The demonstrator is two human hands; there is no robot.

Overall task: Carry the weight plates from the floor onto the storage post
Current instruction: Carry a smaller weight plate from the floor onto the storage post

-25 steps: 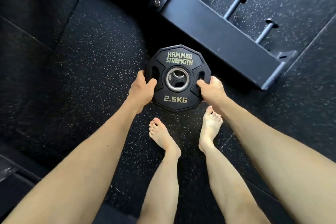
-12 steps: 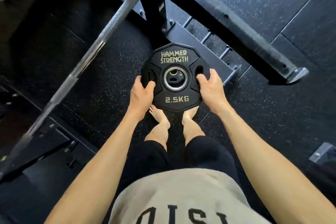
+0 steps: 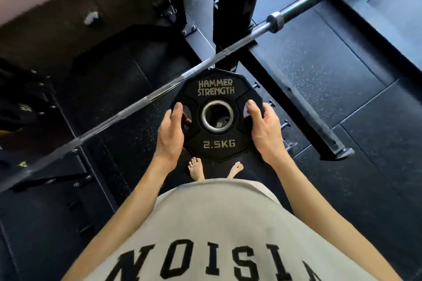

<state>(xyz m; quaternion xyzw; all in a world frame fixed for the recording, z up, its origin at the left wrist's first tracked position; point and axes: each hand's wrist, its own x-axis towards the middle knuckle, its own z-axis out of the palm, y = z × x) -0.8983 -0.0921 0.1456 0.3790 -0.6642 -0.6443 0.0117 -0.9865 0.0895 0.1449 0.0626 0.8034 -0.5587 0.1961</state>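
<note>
A black 2.5 kg weight plate point(image 3: 217, 96), marked HAMMER STRENGTH and with a steel-ringed centre hole, is held flat in the air above my bare feet. My left hand point(image 3: 171, 134) grips its left edge, thumb on top by a grip slot. My right hand point(image 3: 262, 130) grips the right edge the same way. Short storage pegs point(image 3: 285, 125) stick out of the rack's base beam just right of the plate, low near the floor. Another plate shows dimly through the centre hole.
A steel barbell point(image 3: 228, 51) runs diagonally from lower left to upper right, just beyond the plate. A black rack upright point(image 3: 237, 7) rises behind it. A long base beam point(image 3: 303, 107) lies on the speckled rubber floor point(image 3: 324, 70) to the right.
I have stood up, lifting the plate from near the floor to waist height. The view rose, so the barbell and rack upright came in. Both hands kept their grip.
</note>
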